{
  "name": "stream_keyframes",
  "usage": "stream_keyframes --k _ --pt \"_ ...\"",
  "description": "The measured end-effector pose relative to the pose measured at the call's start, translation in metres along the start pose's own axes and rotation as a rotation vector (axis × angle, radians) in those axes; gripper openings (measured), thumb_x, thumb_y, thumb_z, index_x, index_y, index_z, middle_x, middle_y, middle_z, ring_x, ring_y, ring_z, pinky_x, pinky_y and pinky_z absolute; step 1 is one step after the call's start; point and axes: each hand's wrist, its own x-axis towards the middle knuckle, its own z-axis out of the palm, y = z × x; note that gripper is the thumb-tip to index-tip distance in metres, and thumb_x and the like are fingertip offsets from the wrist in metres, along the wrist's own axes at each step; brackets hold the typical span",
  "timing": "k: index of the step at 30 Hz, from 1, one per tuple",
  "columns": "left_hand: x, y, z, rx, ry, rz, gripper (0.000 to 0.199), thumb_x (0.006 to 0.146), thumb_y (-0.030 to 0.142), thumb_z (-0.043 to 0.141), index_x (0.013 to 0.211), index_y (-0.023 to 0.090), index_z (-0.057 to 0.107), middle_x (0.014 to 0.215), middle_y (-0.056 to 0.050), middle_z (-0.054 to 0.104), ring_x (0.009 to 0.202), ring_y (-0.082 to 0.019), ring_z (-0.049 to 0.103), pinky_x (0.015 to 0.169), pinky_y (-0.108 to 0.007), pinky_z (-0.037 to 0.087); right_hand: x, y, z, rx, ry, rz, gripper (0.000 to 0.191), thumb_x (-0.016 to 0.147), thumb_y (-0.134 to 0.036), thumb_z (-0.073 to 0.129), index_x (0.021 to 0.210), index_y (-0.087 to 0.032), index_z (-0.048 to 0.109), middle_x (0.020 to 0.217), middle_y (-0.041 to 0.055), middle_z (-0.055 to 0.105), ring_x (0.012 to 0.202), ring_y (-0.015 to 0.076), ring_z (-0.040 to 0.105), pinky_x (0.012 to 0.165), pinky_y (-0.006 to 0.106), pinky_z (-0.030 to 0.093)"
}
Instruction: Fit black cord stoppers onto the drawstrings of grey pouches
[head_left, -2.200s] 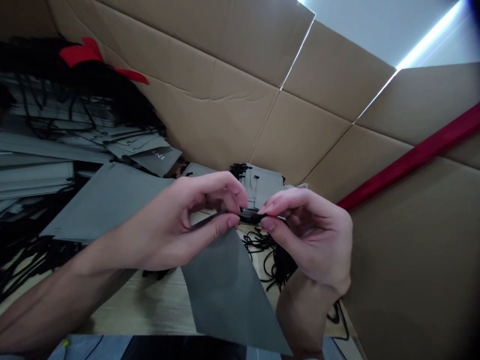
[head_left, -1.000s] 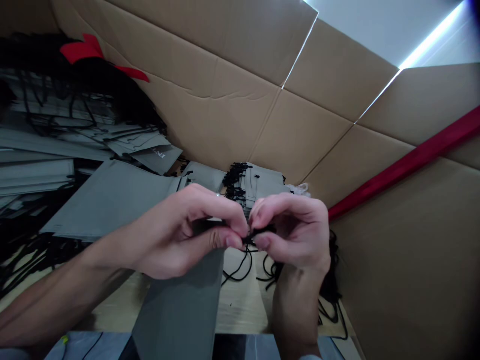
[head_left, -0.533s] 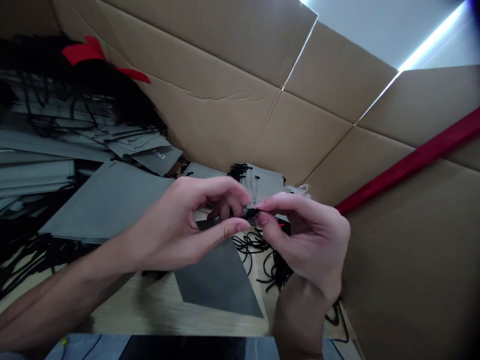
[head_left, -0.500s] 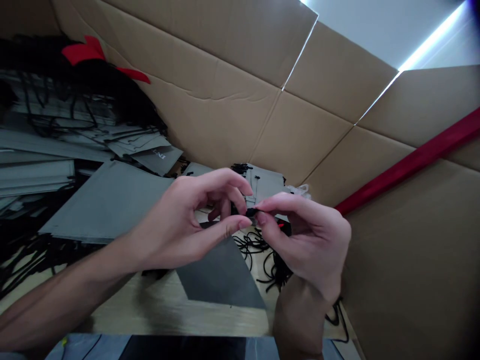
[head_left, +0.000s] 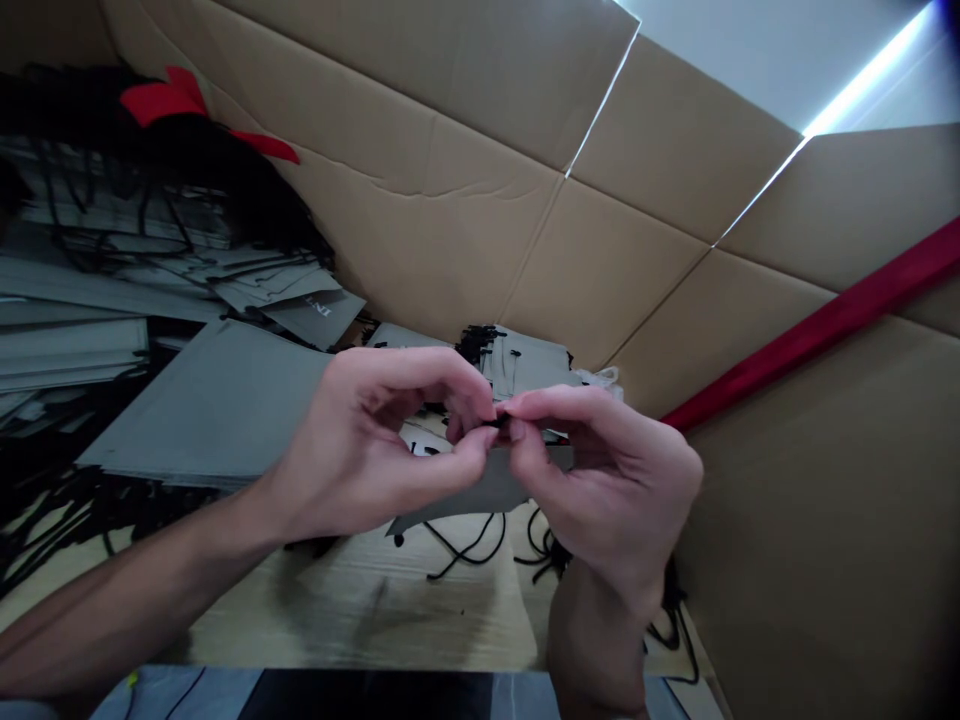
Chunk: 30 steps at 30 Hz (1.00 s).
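Pale letters, seemingly "NI", on a grey bag (head_left: 319, 312), partly unclear

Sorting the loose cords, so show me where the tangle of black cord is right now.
In the head view, the tangle of black cord lies on the pale wooden table, just below the person's right hand and the lower edge of the grey bag.

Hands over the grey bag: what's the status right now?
Left hand, right hand: both pinching a small black cord piece. Flat grey bag beneath them. Loose black cords lower down, not obstructing.
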Motion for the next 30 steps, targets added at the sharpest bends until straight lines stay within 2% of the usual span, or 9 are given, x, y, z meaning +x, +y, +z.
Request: stream_keyframes --k 6,10,15,19,21,24,26,28,30 --pt "0.007 -0.001 -0.005 -0.073 -0.047 -0.053 0.01 0.087 0.014 0.085 0.092 0.021 0.08 0.086 0.0 0.079 0.079 -0.014 0.073 0.073 -0.023 0.063 0.003 -0.004 0.005 0.072 0.043 0.107 0.025 0.092 -0.004 0.078 0.098 -0.027 0.084 0.092 -0.0018 0.086 0.078 0.0164 0.08 0.07 0.029 0.068" --pt "0.008 -0.001 -0.007 -0.096 -0.087 -0.091 0.011 0.087 0.012 0.084 0.093 0.02 0.079 0.086 0.001 0.078 0.08 -0.012 0.072 0.074 -0.019 0.062 0.004 -0.004 0.002 0.129 0.013 0.133 0.022 0.094 -0.004 0.076 0.096 -0.026 0.082 0.091 -0.0019 0.085 0.076 0.0153 0.081 0.07 0.027 0.07" --pt "0.009 -0.003 -0.008 -0.174 -0.159 -0.125 0.012 0.094 0.011 0.087 0.101 0.018 0.08 0.09 0.002 0.079 0.081 -0.008 0.072 0.075 -0.013 0.06 0.006 0.001 -0.012 0.215 -0.162 0.129 0.031 0.098 -0.011 0.086 0.124 -0.027 0.082 0.112 0.002 0.086 0.097 0.0191 0.084 0.084 0.031 0.072" --pt "0.011 -0.005 -0.009 -0.242 -0.178 -0.185 0.02 0.095 0.017 0.092 0.105 0.019 0.076 0.094 0.003 0.077 0.082 -0.009 0.074 0.075 -0.015 0.061 0.007 0.005 -0.017 0.143 -0.168 0.08 0.015 0.102 -0.014 0.088 0.107 -0.028 0.085 0.102 -0.0006 0.085 0.091 0.016 0.078 0.079 0.029 0.066" --pt "0.011 -0.007 -0.01 -0.161 -0.274 -0.211 0.018 0.097 0.022 0.091 0.108 0.019 0.077 0.096 0.002 0.076 0.084 -0.01 0.07 0.073 -0.016 0.058 0.007 0.007 -0.018 0.125 -0.121 0.103 0.013 0.103 -0.015 0.088 0.103 -0.028 0.085 0.097 -0.0011 0.084 0.084 0.0151 0.077 0.073 0.028 0.063" --pt "0.011 -0.009 -0.011 0.004 -0.46 -0.237 0.012 0.104 0.028 0.081 0.098 0.018 0.079 0.079 0.004 0.062 0.071 -0.01 0.054 0.058 -0.017 0.043 0.007 0.009 -0.023 0.104 -0.094 0.135 0.013 0.102 -0.016 0.089 0.106 -0.027 0.085 0.099 -0.0005 0.083 0.082 0.0147 0.076 0.069 0.027 0.062" --pt "0.01 -0.011 -0.01 0.067 -0.48 -0.208 0.025 0.111 0.031 0.068 0.091 0.017 0.076 0.073 0.004 0.054 0.067 -0.01 0.046 0.054 -0.021 0.036 0.007 0.01 -0.028 0.129 -0.157 0.114 0.025 0.098 -0.014 0.093 0.116 -0.028 0.085 0.108 0.0003 0.084 0.091 0.0165 0.079 0.078 0.028 0.066" --pt "0.009 -0.012 -0.009 0.122 -0.475 -0.148 0.033 0.114 0.031 0.059 0.088 0.016 0.071 0.071 0.004 0.053 0.066 -0.01 0.045 0.056 -0.024 0.034 0.008 0.012 -0.031 0.146 -0.234 0.093 0.033 0.095 -0.012 0.094 0.121 -0.03 0.085 0.111 -0.0003 0.086 0.097 0.0173 0.081 0.086 0.028 0.068" --pt "0.009 -0.011 -0.009 0.182 -0.48 -0.079 0.037 0.116 0.029 0.054 0.082 0.017 0.063 0.069 0.004 0.049 0.064 -0.01 0.042 0.057 -0.026 0.032 0.008 0.013 -0.032 0.148 -0.242 0.1 0.028 0.095 -0.011 0.093 0.114 -0.031 0.086 0.105 -0.0023 0.086 0.092 0.0153 0.081 0.082 0.025 0.067"
